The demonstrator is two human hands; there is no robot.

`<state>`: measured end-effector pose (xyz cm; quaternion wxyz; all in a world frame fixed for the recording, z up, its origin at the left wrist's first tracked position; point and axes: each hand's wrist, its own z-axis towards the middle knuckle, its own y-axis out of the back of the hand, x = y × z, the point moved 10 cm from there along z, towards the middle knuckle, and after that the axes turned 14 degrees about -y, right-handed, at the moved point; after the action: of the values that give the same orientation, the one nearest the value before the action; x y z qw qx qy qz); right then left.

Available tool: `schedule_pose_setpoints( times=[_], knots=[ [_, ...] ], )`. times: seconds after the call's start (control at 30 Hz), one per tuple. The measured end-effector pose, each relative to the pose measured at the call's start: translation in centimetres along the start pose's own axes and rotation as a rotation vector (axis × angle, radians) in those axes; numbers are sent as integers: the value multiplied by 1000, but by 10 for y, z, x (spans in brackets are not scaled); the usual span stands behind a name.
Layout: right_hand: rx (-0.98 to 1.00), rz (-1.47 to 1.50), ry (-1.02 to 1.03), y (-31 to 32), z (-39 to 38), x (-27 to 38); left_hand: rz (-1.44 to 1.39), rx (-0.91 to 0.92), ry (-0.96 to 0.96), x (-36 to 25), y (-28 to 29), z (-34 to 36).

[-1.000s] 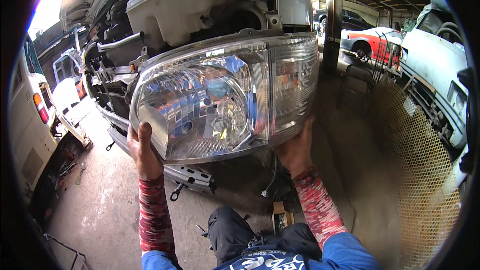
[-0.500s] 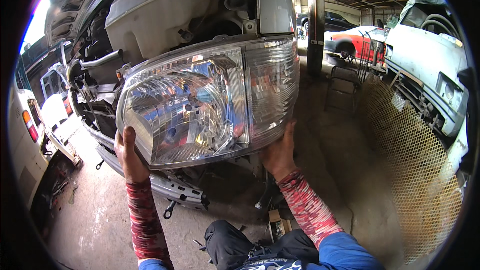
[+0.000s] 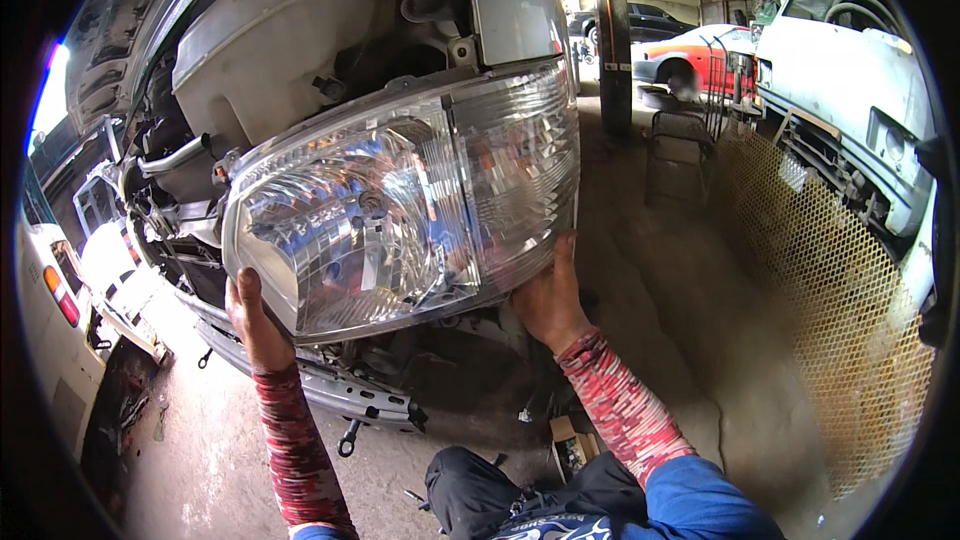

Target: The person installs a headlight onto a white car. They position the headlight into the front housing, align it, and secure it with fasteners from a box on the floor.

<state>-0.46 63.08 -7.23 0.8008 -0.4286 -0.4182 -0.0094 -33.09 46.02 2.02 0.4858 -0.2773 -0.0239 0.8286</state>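
A large clear headlight with a shiny reflector and ribbed side lens sits at the front corner of a vehicle, beneath a grey body panel. My left hand grips its lower left edge, thumb up along the rim. Under the lower right corner, my right hand supports it with the thumb raised at the side; its other fingers are hidden behind the lamp. A whitish plastic tank stands in the bay just behind the headlight. Whether the lamp is seated in its opening, I cannot tell.
Below the lamp runs a bare metal bumper beam with a tow hook. A small open box lies on the floor by my knees. To the right are a yellowish mesh panel, a folding chair and a pale vehicle body.
The view has shifted, so the vehicle and headlight appear a little farther left. Both hands keep their hold, and the lamp looks slightly more tilted.
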Motion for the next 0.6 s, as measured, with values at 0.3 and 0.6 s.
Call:
schedule_pose_setpoints(
  times=[0.3, 0.6],
  knots=[
    [-90, -102, -19, 8, 5, 3, 272, 28, -122, -1, -2, 11],
    [-168, 33, 62, 35, 18, -6, 254, 19, -57, 17, 5, 13]
  ],
)
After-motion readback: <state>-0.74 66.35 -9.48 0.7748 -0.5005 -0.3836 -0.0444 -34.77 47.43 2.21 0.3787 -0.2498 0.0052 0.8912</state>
